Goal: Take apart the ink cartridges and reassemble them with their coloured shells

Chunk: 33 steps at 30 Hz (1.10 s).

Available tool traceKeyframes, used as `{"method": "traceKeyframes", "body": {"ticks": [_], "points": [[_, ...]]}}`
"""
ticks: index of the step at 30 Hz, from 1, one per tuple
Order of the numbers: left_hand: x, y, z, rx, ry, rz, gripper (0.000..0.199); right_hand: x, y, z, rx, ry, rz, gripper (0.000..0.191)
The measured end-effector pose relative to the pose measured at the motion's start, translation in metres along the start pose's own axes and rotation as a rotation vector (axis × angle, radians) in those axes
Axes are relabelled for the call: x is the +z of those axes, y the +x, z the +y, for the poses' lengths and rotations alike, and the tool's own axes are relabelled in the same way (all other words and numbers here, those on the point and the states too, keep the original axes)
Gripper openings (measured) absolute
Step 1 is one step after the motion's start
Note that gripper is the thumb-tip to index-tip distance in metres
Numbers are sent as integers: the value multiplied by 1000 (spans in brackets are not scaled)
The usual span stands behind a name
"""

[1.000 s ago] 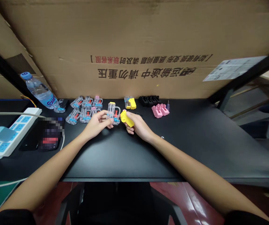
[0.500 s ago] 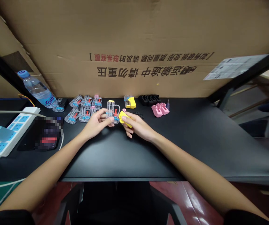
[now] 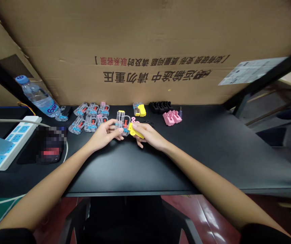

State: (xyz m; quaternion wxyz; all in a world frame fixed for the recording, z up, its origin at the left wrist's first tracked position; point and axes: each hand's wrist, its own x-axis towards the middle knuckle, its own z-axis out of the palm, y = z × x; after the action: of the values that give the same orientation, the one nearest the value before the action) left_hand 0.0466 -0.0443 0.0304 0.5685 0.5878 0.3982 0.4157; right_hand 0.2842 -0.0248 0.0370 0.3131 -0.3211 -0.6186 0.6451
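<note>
My left hand [image 3: 107, 134] is closed round what looks like a small clear toy water gun [image 3: 120, 118] with a yellow cap, a red trigger and blue inner parts, held upright. Close beside it my right hand [image 3: 150, 134] pinches a yellow plastic part [image 3: 136, 131] with a round disc at its lower end. The yellow part is right by the water gun's right side; whether they touch I cannot tell. Beyond the hands lie small pink rings [image 3: 133, 119] and black rings [image 3: 149, 123], partly hidden by my right hand.
Several clear water guns [image 3: 91, 122] lie in two rows at the left. Towards the box wall [image 3: 160, 30] sit a clear-and-yellow piece [image 3: 139, 109], black parts [image 3: 160, 106] and pink parts [image 3: 172, 117]. A water bottle [image 3: 37, 96], power strip [image 3: 13, 139] and phone [image 3: 28, 149] are further left.
The yellow part has turned slightly in my right hand, so its round disc now shows at the lower end. Both hands keep their hold; the view has shifted slightly.
</note>
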Motion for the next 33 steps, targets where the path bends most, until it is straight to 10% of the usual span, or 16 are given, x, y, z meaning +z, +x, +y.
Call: {"method": "traceKeyframes", "body": {"ticks": [9, 19, 33], "points": [[-3, 1, 6, 8, -59, 98, 57, -3, 4, 2, -78, 0, 152, 54], [-6, 1, 10, -28, -137, 147, 49, -15, 4, 6, -418, -532, 249, 36], [-1, 1, -2, 6, 16, 57, 55, -12, 2, 17, -399, -650, 181, 51]]}}
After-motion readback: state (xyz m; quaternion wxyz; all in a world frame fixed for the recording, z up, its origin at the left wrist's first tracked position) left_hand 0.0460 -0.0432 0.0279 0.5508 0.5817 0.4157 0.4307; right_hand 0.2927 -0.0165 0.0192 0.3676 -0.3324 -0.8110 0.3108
